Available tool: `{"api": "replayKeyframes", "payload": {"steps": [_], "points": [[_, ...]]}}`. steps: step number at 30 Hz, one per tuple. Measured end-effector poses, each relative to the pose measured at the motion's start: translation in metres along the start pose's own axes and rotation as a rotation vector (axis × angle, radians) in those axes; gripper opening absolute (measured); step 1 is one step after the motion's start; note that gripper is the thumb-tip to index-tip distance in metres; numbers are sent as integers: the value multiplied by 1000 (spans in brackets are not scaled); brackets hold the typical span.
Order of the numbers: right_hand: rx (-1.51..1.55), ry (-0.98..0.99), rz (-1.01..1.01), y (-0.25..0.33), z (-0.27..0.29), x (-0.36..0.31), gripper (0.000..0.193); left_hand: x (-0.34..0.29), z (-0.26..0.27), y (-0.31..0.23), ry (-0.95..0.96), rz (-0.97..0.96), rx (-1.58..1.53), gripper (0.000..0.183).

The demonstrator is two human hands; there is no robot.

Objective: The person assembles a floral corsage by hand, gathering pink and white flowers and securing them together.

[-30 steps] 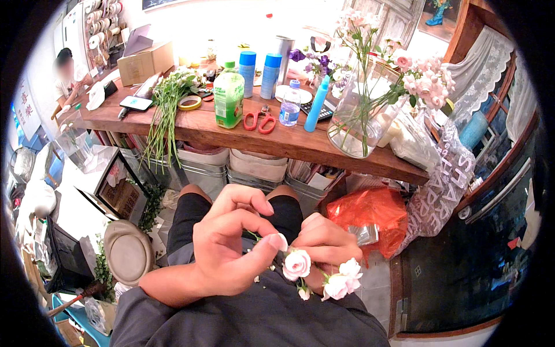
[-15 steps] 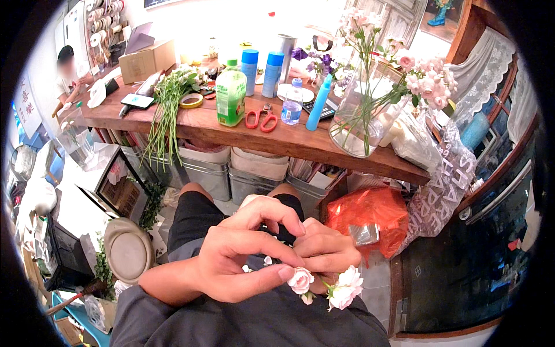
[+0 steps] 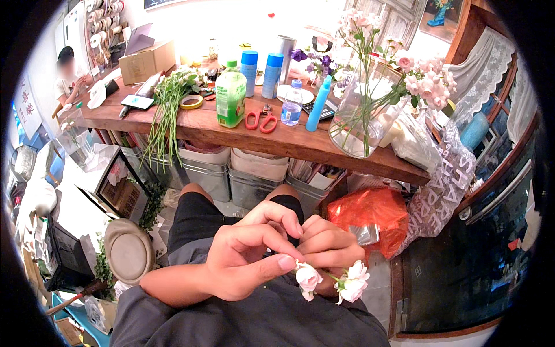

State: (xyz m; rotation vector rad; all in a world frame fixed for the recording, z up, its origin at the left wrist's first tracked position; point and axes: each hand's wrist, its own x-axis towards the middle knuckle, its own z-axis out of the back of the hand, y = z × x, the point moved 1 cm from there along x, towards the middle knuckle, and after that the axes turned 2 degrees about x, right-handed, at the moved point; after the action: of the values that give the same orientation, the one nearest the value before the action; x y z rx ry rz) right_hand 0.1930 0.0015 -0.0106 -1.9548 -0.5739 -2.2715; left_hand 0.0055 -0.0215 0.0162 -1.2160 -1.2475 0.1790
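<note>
In my right hand point(image 3: 332, 246) the fingers are curled closed over the stems of pale pink roses. One small rose point(image 3: 309, 277) hangs below these fingers, with a smaller bud under it. Another opened rose point(image 3: 353, 282) with green sepals points to the lower right. My left hand point(image 3: 248, 248) reaches across from the left. Its thumb and index fingertip come together at the upper left edge of the first rose, apparently pinching its outer petals. The fingertips partly hide that contact, and the stems are mostly covered by my right hand.
A wooden table point(image 3: 277, 141) ahead bears cut green stems point(image 3: 165, 115), red-handled scissors point(image 3: 261, 120), a green bottle point(image 3: 230, 95), blue spray cans and a glass vase point(image 3: 358, 130) of pink roses. An orange plastic bag point(image 3: 370, 214) lies right. Another person point(image 3: 69, 81) sits far left.
Both hands and the roses have shifted slightly right, and the flowers have turned. The small loose white petals below my left hand no longer show.
</note>
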Motion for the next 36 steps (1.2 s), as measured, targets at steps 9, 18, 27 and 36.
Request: {"api": "replayKeyframes", "payload": {"steps": [9,18,27,36], "points": [[17,-22,6,-2,1,1,22,-3,1,6,8,-3,-68,14],[21,14,21,-2,-1,3,20,-3,-4,4,5,1,-33,13],[37,3,27,-4,1,2,20,-5,-7,8,-17,66,-133,12],[-21,-120,-79,3,1,-5,20,-4,4,15,-36,-66,-208,11]]}}
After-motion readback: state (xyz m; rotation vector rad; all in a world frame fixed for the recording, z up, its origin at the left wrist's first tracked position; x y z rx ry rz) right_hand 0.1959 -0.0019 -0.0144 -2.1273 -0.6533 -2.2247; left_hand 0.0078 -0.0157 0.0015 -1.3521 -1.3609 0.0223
